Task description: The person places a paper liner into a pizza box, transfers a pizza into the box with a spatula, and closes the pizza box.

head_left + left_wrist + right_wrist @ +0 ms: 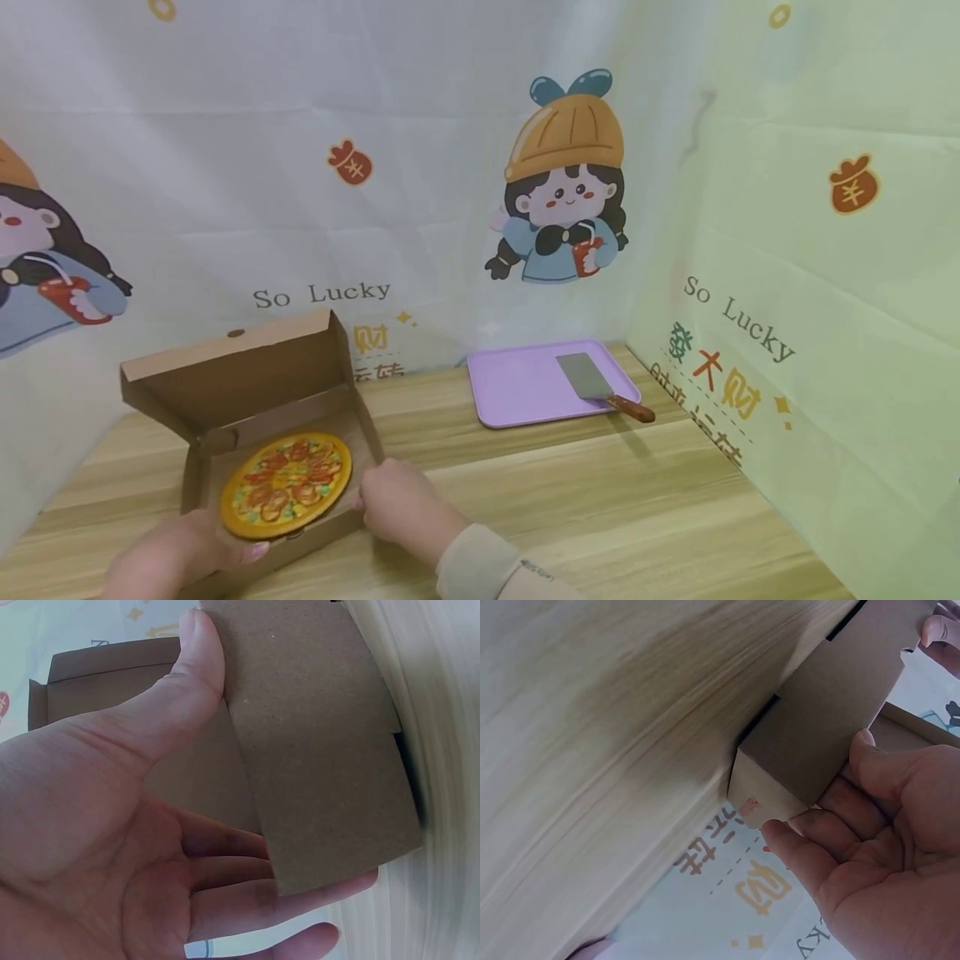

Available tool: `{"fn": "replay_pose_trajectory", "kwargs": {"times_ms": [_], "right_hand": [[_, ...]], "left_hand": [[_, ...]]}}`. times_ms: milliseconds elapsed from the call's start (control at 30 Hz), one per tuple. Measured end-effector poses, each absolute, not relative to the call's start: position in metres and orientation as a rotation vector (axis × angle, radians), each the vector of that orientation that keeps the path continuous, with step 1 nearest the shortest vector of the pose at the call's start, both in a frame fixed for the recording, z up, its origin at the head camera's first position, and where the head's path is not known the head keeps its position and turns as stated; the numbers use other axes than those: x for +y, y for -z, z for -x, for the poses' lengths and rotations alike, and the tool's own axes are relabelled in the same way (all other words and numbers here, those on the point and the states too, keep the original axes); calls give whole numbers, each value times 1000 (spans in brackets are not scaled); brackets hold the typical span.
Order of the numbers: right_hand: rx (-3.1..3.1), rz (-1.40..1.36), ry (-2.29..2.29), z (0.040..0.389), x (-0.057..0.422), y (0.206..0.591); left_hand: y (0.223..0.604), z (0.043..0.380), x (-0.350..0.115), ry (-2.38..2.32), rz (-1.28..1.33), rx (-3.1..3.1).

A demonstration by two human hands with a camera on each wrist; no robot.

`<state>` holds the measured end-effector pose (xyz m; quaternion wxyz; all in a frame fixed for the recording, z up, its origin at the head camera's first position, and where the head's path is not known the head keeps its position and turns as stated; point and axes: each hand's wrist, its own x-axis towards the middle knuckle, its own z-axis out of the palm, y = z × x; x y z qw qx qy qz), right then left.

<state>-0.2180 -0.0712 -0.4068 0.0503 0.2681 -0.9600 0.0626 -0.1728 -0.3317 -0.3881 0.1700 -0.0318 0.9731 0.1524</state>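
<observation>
An open cardboard pizza box (pixel 255 379) stands at the left of the table, its lid tilted back toward the cloth. Inside lies a round toy-like pizza (pixel 287 482) with a yellow rim and red and green toppings. My left hand (pixel 176 546) holds the box's near left corner. In the left wrist view, its thumb is at the top edge of the cardboard wall (pixel 322 750), and the other fingers reach round the side. At the near right corner my right hand (pixel 401 504) grips the box, thumb on the front wall (pixel 817 712) and fingers round the side.
A lilac tray (pixel 517 387) sits at the back right of the wooden table (pixel 600 517). On it rests a metal spatula (pixel 585 377), its wooden handle jutting over the tray's right front edge. Printed cloth (pixel 420 167) hangs behind and along the right.
</observation>
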Motion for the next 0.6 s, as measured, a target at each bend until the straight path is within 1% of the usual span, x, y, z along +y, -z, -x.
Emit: {"fn": "replay_pose_trajectory", "kwargs": {"times_ms": [367, 600], "right_hand": [[-2934, -762, -191, 216, -66, 406], [-2947, -758, -178, 213, -64, 408]], "left_hand": [[387, 173, -326, -453, 100, 2730], [391, 174, -326, -450, 56, 2747]]}}
